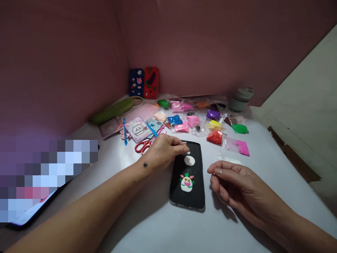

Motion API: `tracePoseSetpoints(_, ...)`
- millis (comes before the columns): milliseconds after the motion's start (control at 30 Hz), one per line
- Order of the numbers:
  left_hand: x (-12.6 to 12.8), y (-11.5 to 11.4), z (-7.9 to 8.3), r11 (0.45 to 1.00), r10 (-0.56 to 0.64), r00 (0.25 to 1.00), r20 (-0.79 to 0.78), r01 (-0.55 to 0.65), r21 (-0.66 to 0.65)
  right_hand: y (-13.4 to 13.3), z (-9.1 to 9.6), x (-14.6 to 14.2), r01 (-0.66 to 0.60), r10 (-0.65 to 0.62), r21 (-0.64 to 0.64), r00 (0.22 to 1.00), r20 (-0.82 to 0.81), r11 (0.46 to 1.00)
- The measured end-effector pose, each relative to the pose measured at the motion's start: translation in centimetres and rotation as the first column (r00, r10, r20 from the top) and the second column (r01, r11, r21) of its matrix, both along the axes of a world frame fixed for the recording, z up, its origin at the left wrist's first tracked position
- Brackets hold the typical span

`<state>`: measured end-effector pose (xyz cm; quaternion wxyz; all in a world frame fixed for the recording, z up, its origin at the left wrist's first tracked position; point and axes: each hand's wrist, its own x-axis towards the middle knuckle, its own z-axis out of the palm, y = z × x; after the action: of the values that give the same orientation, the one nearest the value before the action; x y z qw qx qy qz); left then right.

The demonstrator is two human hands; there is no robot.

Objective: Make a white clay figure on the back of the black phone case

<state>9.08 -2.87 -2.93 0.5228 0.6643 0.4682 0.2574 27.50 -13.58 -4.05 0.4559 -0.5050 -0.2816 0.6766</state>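
A black phone case (176,193) lies on the white table in front of me. Near its lower end is a small white clay figure (186,187) with a colourful face and striped horns. Above that sits a flat white clay oval (189,161). My left hand (165,151) reaches over the upper part of the case, its fingertips pinched at a small white clay piece (188,153). To the right of the case, my right hand (234,181) hovers with thumb and forefinger together and the other fingers curled. Whether anything is between them is hidden.
Behind the case lie several bags of coloured clay, one red (214,137), one blue (174,119). Red-handled scissors (142,147) and a blue tool (125,131) are left of them. Two decorated cases, blue (136,84) and red (151,84), lean on the wall. A blurred screen (65,165) is at left.
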Motion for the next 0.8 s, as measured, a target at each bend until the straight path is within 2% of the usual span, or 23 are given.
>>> tracePoseSetpoints(133,0.2,-1.2,1.0,0.993,-0.052,0.992,0.114,0.064,-0.099,-0.2,0.1,-0.2,-0.014,0.014,0.011,0.999,-0.029,1.000)
tracePoseSetpoints(267,0.4,-2.4,1.3,0.979,-0.097,0.971,0.219,0.133,-0.155,-0.4,0.4,-0.5,-0.031,0.031,0.002,0.998,-0.055,1.000)
tracePoseSetpoints(500,1.1,-3.6,1.7,0.957,-0.123,0.971,0.203,0.171,-0.234,-0.6,0.7,-1.0,-0.039,0.038,-0.006,0.997,-0.072,0.999)
tracePoseSetpoints(800,1.3,-4.5,2.0,0.964,-0.173,0.975,0.140,0.197,-0.179,-0.6,1.2,-1.5,-0.003,0.002,-0.014,0.995,-0.101,1.000)
